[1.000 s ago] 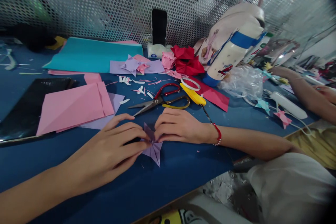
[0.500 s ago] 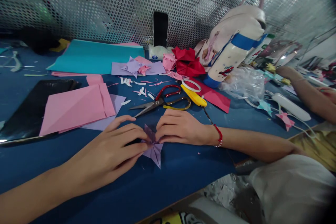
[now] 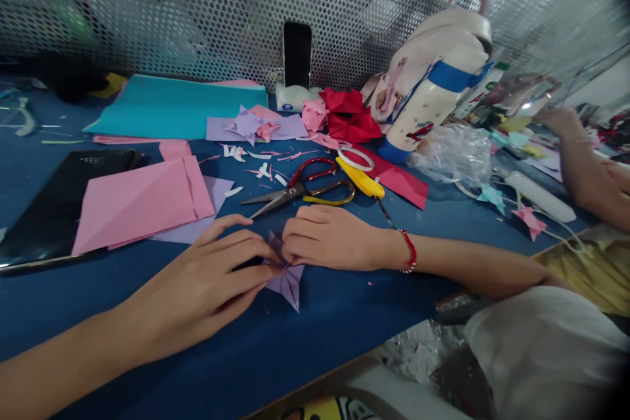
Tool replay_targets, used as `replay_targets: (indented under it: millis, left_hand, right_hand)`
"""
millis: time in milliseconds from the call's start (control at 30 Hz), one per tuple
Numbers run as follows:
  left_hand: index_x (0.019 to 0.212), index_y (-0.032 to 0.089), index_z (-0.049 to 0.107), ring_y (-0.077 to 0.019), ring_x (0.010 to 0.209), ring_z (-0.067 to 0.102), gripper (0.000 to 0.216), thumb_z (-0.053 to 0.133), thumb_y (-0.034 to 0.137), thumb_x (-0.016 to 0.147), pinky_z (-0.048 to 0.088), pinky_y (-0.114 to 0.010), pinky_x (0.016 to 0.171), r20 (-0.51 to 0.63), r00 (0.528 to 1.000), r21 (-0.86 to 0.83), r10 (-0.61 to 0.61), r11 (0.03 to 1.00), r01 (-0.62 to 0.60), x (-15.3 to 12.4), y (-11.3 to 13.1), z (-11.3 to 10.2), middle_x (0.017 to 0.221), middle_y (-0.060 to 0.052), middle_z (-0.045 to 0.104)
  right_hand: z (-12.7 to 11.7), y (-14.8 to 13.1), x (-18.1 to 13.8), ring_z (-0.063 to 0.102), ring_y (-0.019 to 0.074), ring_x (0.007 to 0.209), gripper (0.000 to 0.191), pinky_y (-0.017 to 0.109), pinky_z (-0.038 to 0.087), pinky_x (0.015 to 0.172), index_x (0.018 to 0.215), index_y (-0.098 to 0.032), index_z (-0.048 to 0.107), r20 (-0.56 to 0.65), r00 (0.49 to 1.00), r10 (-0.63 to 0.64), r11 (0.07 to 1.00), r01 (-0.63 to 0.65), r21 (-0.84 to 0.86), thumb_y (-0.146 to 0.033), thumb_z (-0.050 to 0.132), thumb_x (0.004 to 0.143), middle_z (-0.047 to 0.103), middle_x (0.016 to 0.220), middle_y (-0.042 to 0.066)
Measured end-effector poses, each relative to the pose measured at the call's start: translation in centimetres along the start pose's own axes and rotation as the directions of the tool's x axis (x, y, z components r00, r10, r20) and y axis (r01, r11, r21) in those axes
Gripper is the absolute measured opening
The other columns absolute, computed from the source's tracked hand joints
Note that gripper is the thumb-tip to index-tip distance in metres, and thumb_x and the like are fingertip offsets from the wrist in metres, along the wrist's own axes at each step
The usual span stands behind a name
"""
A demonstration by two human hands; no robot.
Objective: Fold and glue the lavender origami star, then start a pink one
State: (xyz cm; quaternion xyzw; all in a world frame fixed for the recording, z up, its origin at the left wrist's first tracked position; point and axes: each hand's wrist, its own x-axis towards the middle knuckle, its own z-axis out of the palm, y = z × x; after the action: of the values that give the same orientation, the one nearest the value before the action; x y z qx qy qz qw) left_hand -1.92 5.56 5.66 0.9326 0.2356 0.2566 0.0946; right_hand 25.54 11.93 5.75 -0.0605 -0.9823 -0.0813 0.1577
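A folded purple paper star [image 3: 288, 287] lies on the blue table between my hands, its creases meeting near the middle. My left hand [image 3: 216, 285] presses and pinches its left side with the fingertips. From the right, my right hand [image 3: 335, 239] has its fingers curled down onto the upper part, covering some of the paper. A red bracelet with beads [image 3: 408, 251] circles the right wrist. Just beyond my fingers rest open scissors [image 3: 298, 190] with red and yellowish handles, beside a yellow cutter [image 3: 361, 178].
Pink folded paper [image 3: 140, 200] overlaps a black tablet-like slab [image 3: 44, 210] at left. Turquoise paper [image 3: 167, 105], red paper flowers [image 3: 352, 115], a phone [image 3: 297, 56] and a bottle [image 3: 428, 111] stand or lie behind. Another person's arm [image 3: 585, 164] is at right.
My right hand has shifted slightly left over the star's upper part, hiding its right point. My left hand stays nearly put. The other person's arm has moved at the right.
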Motion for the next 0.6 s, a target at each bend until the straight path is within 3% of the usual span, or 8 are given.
replay_targets:
  millis: [100,267,400,600]
  left_hand:
    - [0.118,0.026,0.075,-0.016,0.114,0.072,0.032,0.051,0.009,0.109,0.03,-0.038,0.131,0.0,1.0,0.008,-0.002,1.0,0.002,-0.1,0.0,0.0,0.117,0.0,0.079]
    - [0.118,0.028,0.076,-0.0158,0.112,0.073,0.032,0.052,0.009,0.108,0.033,-0.04,0.131,-0.006,1.0,0.024,0.001,1.0,-0.001,-0.2,-0.3,0.1,0.115,0.001,0.079]
    - [0.12,0.028,0.074,-0.0153,0.114,0.072,0.032,0.051,0.009,0.109,0.032,-0.038,0.129,-0.016,0.998,0.042,0.06,0.997,-0.059,-0.1,-0.4,0.1,0.117,0.002,0.08]
    - [0.122,0.028,0.074,-0.0165,0.119,0.073,0.033,0.049,0.011,0.11,0.029,-0.04,0.13,0.017,0.998,0.028,0.056,0.998,-0.056,-0.3,-0.5,0.1,0.124,0.0,0.079]
  right_hand:
    - [0.2,0.0,0.2,0.05,0.0208,0.099,0.026,0.033,0.041,0.088,0.115,-0.018,0.068,0.075,0.997,-0.016,0.999,0.02,-0.046,-0.029,0.045,0.122,0.067,0.112,0.007]
    - [0.0,0.1,0.6,0.049,0.0214,0.101,0.028,0.033,0.042,0.088,0.115,-0.018,0.067,0.089,0.996,-0.014,0.999,0.019,-0.05,-0.026,0.041,0.122,0.067,0.114,0.008]
    - [-0.8,0.7,0.8,0.049,0.0217,0.102,0.031,0.033,0.044,0.092,0.117,-0.018,0.066,0.137,0.99,0.016,0.99,-0.034,0.136,-0.033,0.039,0.122,0.064,0.118,0.01]
    - [-2.1,2.2,0.4,0.052,0.0196,0.116,0.023,0.032,0.044,0.109,0.116,-0.018,0.066,0.209,0.978,0.016,0.893,-0.108,0.438,-0.031,0.047,0.12,0.059,0.128,0.011]
